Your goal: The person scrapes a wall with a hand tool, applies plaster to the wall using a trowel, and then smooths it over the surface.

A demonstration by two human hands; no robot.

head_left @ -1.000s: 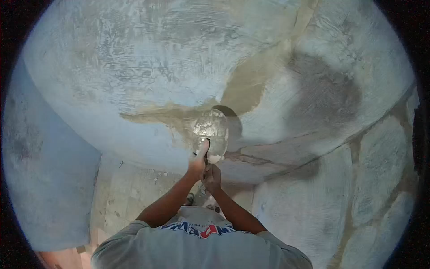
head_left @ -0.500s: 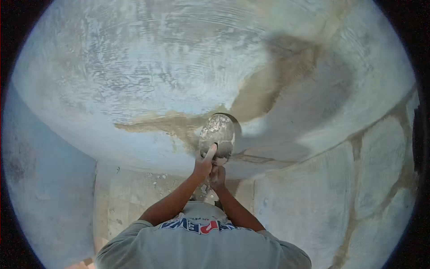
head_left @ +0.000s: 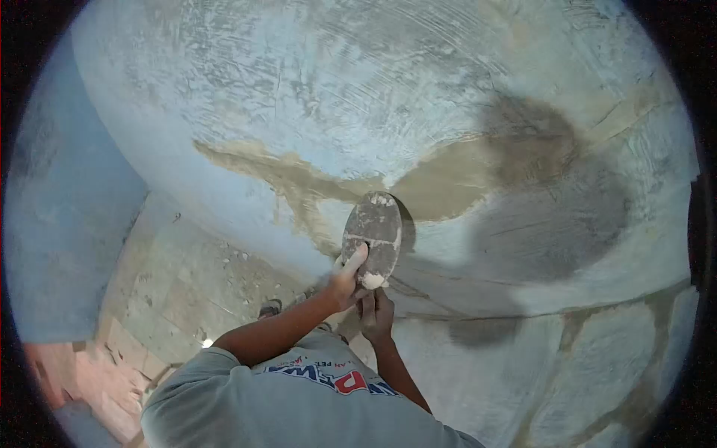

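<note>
My left hand (head_left: 346, 287) grips a grey oval plate (head_left: 374, 224) smeared with dried plaster, its thumb lying flat on the face. A pale lump (head_left: 373, 281) sits at the plate's lower end. Just below that end is my right hand (head_left: 377, 315), its fingers curled up towards the rim; whatever they hold, if anything, is hidden. Beyond the plate rises a curved, pale blue-grey wall (head_left: 314, 89) with rough trowel marks. A brown, damp-looking patch (head_left: 444, 179) spreads across it behind the plate, and a thinner brown streak (head_left: 291, 175) runs off to the left.
Dusty floor slabs (head_left: 172, 254) with small debris lie at lower left, beside a blue-grey wall (head_left: 52, 224). A shoe (head_left: 270, 308) shows near my left forearm. Stone-patterned panels with brown joints (head_left: 605, 358) stand at lower right. Shadows fall across the curved wall.
My view has turned, so the wall slants and more floor shows at left. The oval plate now looks narrower and darker. My right hand appears slightly lower and further right.
</note>
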